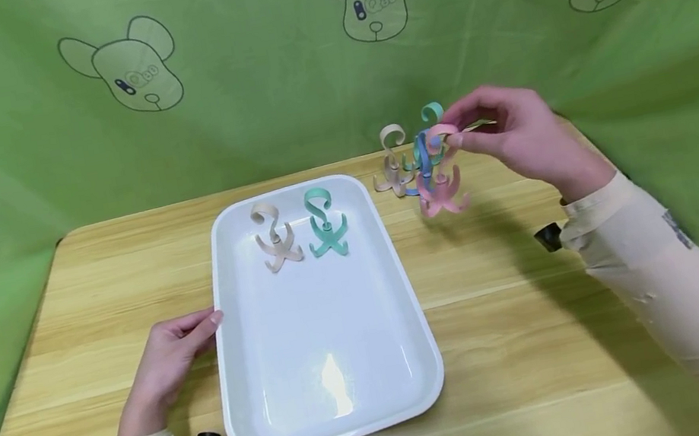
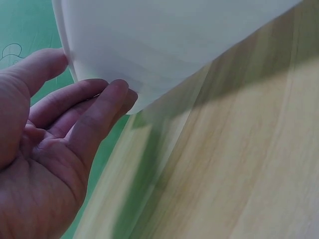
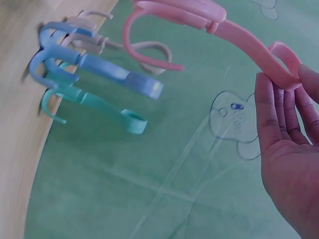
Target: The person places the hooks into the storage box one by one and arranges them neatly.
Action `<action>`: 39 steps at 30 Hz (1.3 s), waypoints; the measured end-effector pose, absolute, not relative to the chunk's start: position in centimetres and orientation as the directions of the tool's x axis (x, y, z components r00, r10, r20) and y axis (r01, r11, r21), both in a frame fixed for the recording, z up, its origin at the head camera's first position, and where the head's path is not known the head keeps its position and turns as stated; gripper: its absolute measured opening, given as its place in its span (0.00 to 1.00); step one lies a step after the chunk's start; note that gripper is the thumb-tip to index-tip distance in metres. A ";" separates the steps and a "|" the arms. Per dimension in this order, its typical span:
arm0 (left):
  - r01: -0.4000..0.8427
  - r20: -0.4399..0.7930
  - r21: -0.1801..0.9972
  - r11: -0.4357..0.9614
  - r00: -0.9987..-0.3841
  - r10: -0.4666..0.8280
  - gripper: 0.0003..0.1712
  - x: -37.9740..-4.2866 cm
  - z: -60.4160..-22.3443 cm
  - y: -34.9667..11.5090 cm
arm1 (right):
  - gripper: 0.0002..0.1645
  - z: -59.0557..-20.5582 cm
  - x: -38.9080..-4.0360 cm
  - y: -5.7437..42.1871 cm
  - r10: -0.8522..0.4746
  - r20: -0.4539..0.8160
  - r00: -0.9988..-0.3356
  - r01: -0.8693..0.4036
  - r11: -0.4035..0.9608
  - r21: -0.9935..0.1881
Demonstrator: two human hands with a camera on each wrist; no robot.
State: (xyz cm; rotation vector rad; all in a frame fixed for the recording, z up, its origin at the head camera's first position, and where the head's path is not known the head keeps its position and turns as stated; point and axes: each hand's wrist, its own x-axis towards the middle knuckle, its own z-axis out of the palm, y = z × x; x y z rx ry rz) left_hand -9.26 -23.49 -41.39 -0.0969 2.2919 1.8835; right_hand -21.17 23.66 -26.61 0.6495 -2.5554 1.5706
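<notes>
My right hand (image 1: 519,135) pinches the curled top of a pink multi-prong hook (image 1: 443,196) between thumb and fingertips. In the right wrist view this pink hook (image 3: 244,42) appears lifted, its prongs away from the palm. Close behind it on the table stand a blue hook (image 1: 424,159), a green hook (image 1: 432,111) and a beige hook (image 1: 392,164). At the left, my left hand (image 1: 167,356) grips the side rim of a white tray (image 1: 405,278), thumb on the rim and fingers against the outer wall. Inside the tray's far end are a beige hook (image 1: 279,245) and a green hook (image 1: 328,235).
The wooden table (image 1: 516,344) ends at a green curtain (image 1: 275,107) printed with bear heads, which rises behind it and along the right side. The tray takes up the table's middle. Bare wood shows between the tray and my right arm.
</notes>
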 end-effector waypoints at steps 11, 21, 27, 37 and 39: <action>-0.166 -0.178 0.968 0.187 -0.983 0.053 0.26 -9.3 -41.5 -23.5 | 0.15 -25.7 -20.7 20.6 -0.394 0.292 -0.872 -0.435 0.348 -0.831; -0.175 -0.191 0.963 0.203 -0.980 0.064 0.26 -9.3 -41.1 -23.5 | 0.13 -25.5 -20.5 18.7 -0.466 0.308 -0.830 -0.483 0.323 -0.814; -0.179 -0.196 0.963 0.204 -0.978 0.070 0.27 -9.1 -41.0 -23.6 | 0.11 -25.7 -20.5 17.3 -0.521 0.307 -0.796 -0.504 0.290 -0.814; -0.170 -0.185 0.968 0.182 -0.980 0.071 0.27 -9.1 -41.3 -23.5 | 0.11 -25.9 -20.3 14.3 -0.594 0.318 -0.739 -0.510 0.185 -0.840; -0.171 -0.186 0.968 0.182 -0.980 0.070 0.26 -9.2 -41.3 -23.5 | 0.11 -25.9 -20.2 13.8 -0.601 0.322 -0.731 -0.513 0.175 -0.840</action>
